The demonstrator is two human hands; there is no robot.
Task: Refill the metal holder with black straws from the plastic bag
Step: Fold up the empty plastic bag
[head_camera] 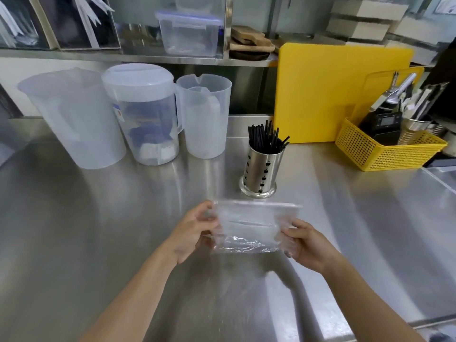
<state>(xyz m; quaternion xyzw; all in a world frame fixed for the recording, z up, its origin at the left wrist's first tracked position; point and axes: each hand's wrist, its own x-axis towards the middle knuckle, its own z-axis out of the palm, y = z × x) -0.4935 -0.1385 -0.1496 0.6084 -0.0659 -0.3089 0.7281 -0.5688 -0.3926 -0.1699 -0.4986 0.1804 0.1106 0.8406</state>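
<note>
A round metal holder (259, 174) with cut-out holes stands upright on the steel counter, a bunch of black straws (266, 138) sticking out of its top. Just in front of it I hold a clear plastic bag (249, 228) flat above the counter. My left hand (195, 230) grips the bag's left edge and my right hand (304, 244) grips its right edge. No straws show inside the bag; it looks see-through and crumpled along its near edge.
Three translucent plastic jugs (145, 112) stand at the back left. A yellow cutting board (328, 95) leans against the back wall. A yellow mesh basket (385, 149) with utensils sits at the right. A shelf with a clear lidded box (190, 33) runs above.
</note>
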